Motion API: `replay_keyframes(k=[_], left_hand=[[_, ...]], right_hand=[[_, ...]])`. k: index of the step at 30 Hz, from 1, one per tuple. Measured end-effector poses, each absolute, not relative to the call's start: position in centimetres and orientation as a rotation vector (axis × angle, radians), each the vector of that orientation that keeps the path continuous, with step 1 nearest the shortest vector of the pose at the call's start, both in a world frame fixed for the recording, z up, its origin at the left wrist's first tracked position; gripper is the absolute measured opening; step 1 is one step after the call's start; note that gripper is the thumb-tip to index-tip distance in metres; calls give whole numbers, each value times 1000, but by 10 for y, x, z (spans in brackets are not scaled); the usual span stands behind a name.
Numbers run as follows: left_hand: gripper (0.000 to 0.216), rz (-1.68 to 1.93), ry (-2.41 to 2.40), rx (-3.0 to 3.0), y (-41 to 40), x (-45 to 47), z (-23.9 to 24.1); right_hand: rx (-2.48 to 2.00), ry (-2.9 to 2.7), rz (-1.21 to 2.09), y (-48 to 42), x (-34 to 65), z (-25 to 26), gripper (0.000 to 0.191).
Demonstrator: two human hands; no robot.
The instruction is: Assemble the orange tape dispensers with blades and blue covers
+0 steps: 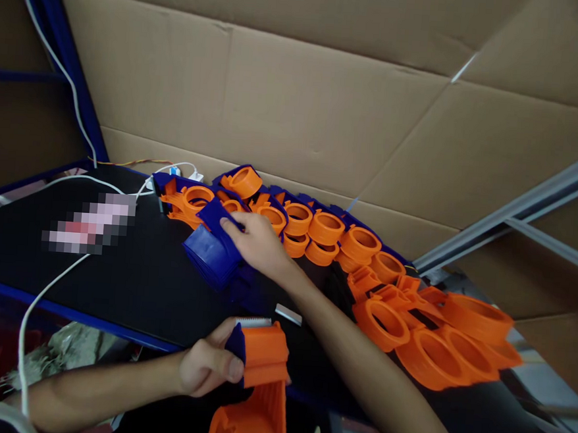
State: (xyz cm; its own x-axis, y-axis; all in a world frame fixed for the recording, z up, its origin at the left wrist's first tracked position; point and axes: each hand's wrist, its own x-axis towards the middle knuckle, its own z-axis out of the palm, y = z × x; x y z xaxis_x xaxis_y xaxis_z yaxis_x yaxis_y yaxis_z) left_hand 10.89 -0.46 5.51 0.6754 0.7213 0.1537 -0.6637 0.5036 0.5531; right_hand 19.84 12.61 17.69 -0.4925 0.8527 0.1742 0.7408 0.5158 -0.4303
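In my left hand (209, 363) is an orange tape dispenser (264, 360), held near the front edge of the table. A blue side piece and a toothed metal blade (254, 321) show at its upper end, and its round core hangs toward the bottom of the view. My right hand (260, 244) reaches across the table and pinches a flat blue plastic plate (219, 221), thumb on top. Just below that plate lies a stack of similar blue plates (211, 257). A loose metal strip (289, 315) rests on the black tabletop beside my right forearm.
Rows of orange and blue tape dispensers (326, 228) stand along the cardboard wall (297, 98). More orange dispenser frames (432, 358) are piled at the right. White cables (49, 285) run over the left side of the black table (136, 285), near a blurred-out item (90, 222).
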Motion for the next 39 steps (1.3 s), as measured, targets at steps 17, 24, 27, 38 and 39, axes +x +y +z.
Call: replay_keyframes(k=[17,24,27,38,39], left_hand=[[75,1263,648,560,-10,117,64],[52,1237,631,665,-8,116,64],[50,1236,618,685,-8,115,67],[40,1228,530,946,-17,105,74],[42,1224,513,975,-18,103,77]], right_hand=[[-1235,-2346,360,-21,299,157,45],[-1281,-2286,370,-21,298,142,46],[-1304,-2259,426,-25,299,140,46],[-1271,-2134,634,-39,300,150,48],[-1252,-2092,719,-39,301,152,48]])
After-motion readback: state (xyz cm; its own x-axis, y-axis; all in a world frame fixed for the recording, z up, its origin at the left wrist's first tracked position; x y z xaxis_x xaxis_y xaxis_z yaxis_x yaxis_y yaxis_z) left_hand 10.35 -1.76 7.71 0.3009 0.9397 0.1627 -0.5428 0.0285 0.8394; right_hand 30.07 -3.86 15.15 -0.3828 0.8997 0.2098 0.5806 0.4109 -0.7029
